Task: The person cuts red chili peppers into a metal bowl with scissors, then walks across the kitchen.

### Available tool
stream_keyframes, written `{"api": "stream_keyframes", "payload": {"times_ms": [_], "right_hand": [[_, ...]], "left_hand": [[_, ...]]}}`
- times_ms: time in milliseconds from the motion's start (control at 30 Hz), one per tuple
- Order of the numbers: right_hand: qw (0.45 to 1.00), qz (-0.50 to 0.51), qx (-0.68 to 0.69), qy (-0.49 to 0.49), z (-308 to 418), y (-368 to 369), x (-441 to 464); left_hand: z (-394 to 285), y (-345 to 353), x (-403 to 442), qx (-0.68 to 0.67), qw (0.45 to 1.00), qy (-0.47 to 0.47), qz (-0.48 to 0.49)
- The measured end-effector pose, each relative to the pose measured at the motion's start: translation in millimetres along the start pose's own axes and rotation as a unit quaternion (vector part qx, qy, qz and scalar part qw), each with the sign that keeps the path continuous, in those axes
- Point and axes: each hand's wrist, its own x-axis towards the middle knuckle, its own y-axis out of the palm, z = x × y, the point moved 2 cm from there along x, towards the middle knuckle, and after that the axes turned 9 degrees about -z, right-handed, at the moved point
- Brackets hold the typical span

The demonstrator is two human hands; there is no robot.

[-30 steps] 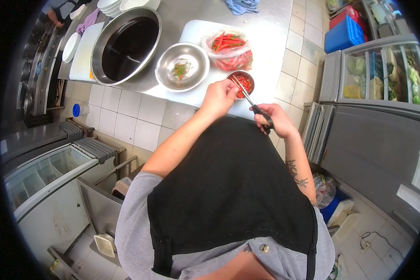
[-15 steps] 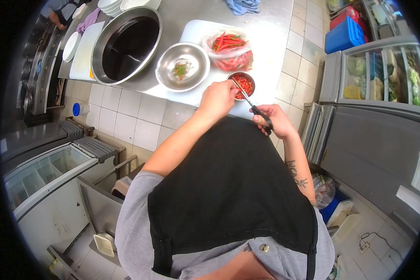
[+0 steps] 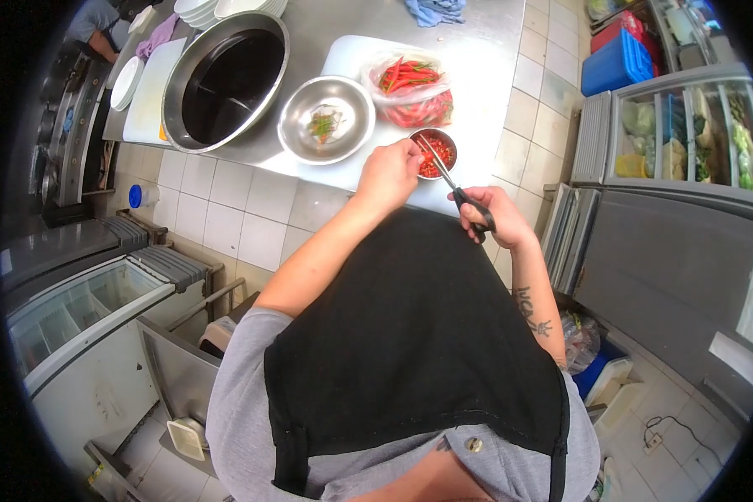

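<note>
Scissors point(image 3: 460, 197) slant over the cup point(image 3: 454, 149) from our gripping right hand point(image 3: 494, 217), blades point(image 3: 446, 174) beside our left hand point(image 3: 390, 176), pinching chilli point(image 3: 427, 156).

Black-handled scissors point(image 3: 458, 195) are held slantwise, blades over a small round metal bowl point(image 3: 453, 149) partly filled with chopped red chilli point(image 3: 443, 150).

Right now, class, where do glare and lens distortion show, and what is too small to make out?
Head view: lines bend near the black border, as on the glass-fronted fridge; head view: glare bleaches the white board right of the chilli bag, and a pale reflection streaks the dark liquid; head view: single pieces among the chopped chillies are indistinct.
</note>
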Motion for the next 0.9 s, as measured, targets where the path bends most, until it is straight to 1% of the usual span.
{"api": "stream_keyframes", "payload": {"times_ms": [400, 700, 800, 900], "right_hand": [[1.000, -0.007, -0.006, -0.003, -5.3, -0.4, 4.0], [1.000, -0.011, -0.019, 0.013, -4.0, 1.1, 3.3], [1.000, -0.008, -0.010, -0.012, -5.7, -1.9, 3.5], [1.000, 0.000, -0.004, -0.023, -1.0, -5.6, 1.8]], "left_hand": [[5.6, 4.4, 0.0, -0.020, 1.000, 0.014, 0.014], [2.0, 0.2, 2.6, 0.018, 1.000, 0.019, 0.018], [-1.2, -2.0, 3.2, 0.017, 0.999, 0.002, 0.028], [1.1, -0.2, 4.0, -0.005, 1.000, 0.011, 0.013]]}}
